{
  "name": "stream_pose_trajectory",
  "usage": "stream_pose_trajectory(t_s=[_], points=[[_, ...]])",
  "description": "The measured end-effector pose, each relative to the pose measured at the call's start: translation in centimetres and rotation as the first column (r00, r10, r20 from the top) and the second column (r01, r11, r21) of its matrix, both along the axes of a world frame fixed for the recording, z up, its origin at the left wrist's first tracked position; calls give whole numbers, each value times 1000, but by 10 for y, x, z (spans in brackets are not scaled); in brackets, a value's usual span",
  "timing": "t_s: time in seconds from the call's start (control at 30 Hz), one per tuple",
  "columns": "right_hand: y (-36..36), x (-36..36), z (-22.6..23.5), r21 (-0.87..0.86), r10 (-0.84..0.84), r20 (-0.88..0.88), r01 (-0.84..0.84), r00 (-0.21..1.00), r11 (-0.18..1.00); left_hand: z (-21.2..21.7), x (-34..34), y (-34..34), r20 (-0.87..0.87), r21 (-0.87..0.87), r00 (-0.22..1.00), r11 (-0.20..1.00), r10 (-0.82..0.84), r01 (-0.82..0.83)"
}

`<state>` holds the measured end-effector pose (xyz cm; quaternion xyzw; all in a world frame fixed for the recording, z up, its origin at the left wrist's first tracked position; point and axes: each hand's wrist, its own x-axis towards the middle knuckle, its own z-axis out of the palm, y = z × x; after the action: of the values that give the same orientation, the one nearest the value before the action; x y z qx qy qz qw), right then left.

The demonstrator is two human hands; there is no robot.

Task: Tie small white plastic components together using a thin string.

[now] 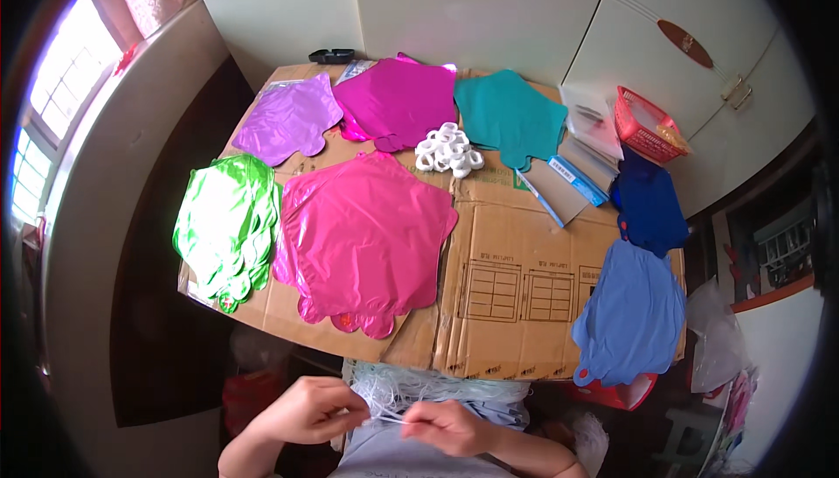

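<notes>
Down at the near edge, the left hand (308, 410) and the right hand (444, 426) sit close together over the person's lap, each with its fingers pinched together on a thin white ribbon strand (391, 419) stretched between them. Just beyond the hands, a loose bundle of white ribbon (411, 387) hangs over the near edge of the table, which is covered with flattened brown cardboard (507, 286).

Farther out, a stack of hot pink foil balloons (363, 238) lies flat on the cardboard, straight ahead of the hands. To its left, a pile of shiny green foil balloons (225, 229) overhangs the left edge. On the right near corner, a light blue foil balloon (631, 316) droops over the edge, with a dark blue foil balloon (648, 203) just beyond it.

Along the far side lie a lilac foil balloon (288, 118) at the left, a magenta foil balloon (400, 100) in the middle and a teal foil balloon (509, 115) to the right. A cluster of small white ribbon rolls (447, 149) rests between the magenta and teal ones. Clear plastic sleeves (564, 183) lie right of the teal balloon, and a red mesh basket (645, 124) stands at the far right corner. White cupboard doors (472, 6) rise behind the table.
</notes>
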<state>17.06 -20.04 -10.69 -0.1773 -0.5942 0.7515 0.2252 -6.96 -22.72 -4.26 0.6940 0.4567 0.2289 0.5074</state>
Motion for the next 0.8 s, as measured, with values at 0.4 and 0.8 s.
stream_pose_trajectory(t_s=[0.4,0.8], points=[[2,0,-9,444,-450,-21,411,893,796,-52,43,-5,509,-24,855,995,98,-100],[-12,-14,-16,538,-253,-121,278,960,796,-48,37,-7,82,289,957,913,277,-289]])
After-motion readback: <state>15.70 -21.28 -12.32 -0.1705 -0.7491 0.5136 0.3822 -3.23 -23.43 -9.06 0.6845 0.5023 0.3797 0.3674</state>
